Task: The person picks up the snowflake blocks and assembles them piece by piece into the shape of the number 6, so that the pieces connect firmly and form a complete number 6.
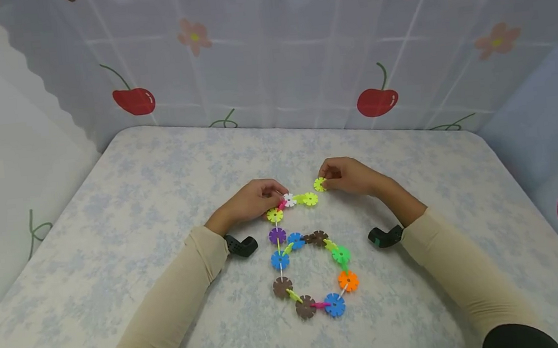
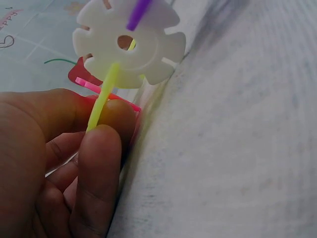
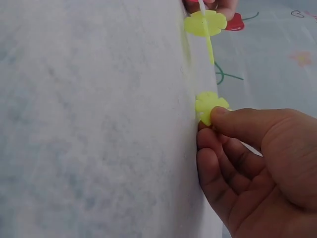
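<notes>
Notched plastic discs join in a chain shaped like a 6. My left hand (image 1: 253, 200) is at its upper left, thumb and finger pinching a yellow disc (image 2: 101, 104) of the chain. Beside those fingertips are a pink disc (image 2: 124, 100) and a white disc (image 2: 101, 44). My right hand (image 1: 351, 176) pinches a loose yellow disc (image 1: 319, 184) by its edge. This disc is just beyond and right of the chain's yellow end disc (image 1: 310, 199), apart from it. The right wrist view shows a gap between the loose disc and the chain's end (image 3: 205, 24).
Below the hands, the chain's loop lies flat, with a purple disc (image 1: 277, 236), an orange disc (image 1: 349, 281) and a blue disc (image 1: 335, 305) among several others. A patterned cloth covers the table (image 1: 173, 173). A cherry-print curtain (image 1: 267, 46) hangs behind it.
</notes>
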### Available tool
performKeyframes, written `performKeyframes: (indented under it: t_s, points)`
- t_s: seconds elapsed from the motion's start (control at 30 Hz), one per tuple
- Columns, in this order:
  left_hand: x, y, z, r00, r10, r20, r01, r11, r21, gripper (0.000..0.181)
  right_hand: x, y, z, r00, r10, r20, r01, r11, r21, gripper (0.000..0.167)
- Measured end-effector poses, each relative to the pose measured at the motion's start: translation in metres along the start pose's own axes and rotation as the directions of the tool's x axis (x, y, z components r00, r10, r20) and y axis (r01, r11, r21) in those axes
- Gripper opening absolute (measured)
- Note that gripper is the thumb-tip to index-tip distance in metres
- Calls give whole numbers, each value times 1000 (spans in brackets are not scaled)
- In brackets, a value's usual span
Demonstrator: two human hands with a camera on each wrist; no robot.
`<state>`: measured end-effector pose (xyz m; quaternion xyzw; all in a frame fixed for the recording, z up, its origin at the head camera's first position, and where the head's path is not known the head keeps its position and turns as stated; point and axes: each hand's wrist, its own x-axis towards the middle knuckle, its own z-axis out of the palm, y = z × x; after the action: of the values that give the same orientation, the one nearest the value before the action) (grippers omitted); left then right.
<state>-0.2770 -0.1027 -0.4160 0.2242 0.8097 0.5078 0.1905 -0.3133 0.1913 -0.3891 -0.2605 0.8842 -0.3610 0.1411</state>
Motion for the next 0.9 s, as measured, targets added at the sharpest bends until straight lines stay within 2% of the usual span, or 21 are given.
performKeyframes:
  t_s: [0.17, 0.37, 0.57, 0.9]
  points:
    - [0, 1, 0, 1000, 4, 7, -4, 1000, -6, 22, -20, 2, 1, 1000, 1, 1, -1, 1000, 15, 9]
    - [-1, 1, 0, 1000, 5, 5, -5, 1000, -11, 22, -31, -2, 8, 999, -42, 4, 42, 996, 82, 10]
    - [-2, 3, 1, 1000, 17, 6, -17, 1000, 16, 25, -35, -2, 13, 999, -45, -27, 47, 994, 94, 11]
    - [-3, 5, 2, 1000, 2, -20, -1, 1000, 23, 27, -32, -3, 18, 997, -46, -62, 52, 995, 90, 11]
